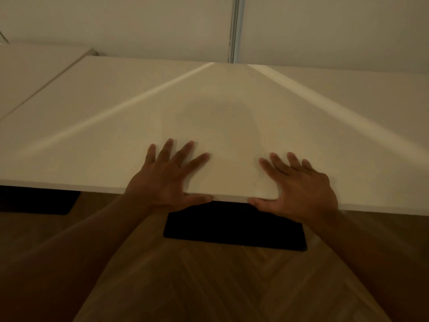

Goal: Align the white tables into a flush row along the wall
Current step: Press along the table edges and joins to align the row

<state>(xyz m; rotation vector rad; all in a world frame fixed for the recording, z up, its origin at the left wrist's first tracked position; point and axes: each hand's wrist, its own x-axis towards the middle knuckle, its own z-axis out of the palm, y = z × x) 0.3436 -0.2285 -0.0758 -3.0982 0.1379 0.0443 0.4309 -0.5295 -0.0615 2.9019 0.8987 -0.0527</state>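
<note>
A wide white table [97, 117] fills the middle of the view, its far edge close to the pale wall [139, 22]. Both of my hands hold its near edge. My left hand [167, 177] lies with fingers spread on the top and the thumb hooked under the edge. My right hand [299, 184] grips the same edge a little to the right, fingers on top, thumb below. A second white table [30, 73] stands at the left, angled, with a narrow dark gap between the two tops.
A black table foot [234, 228] sits on the wooden floor [209, 287] just beneath my hands, and another black foot [37, 201] lies at the left. A vertical grey strip [235, 29] runs down the wall behind the table.
</note>
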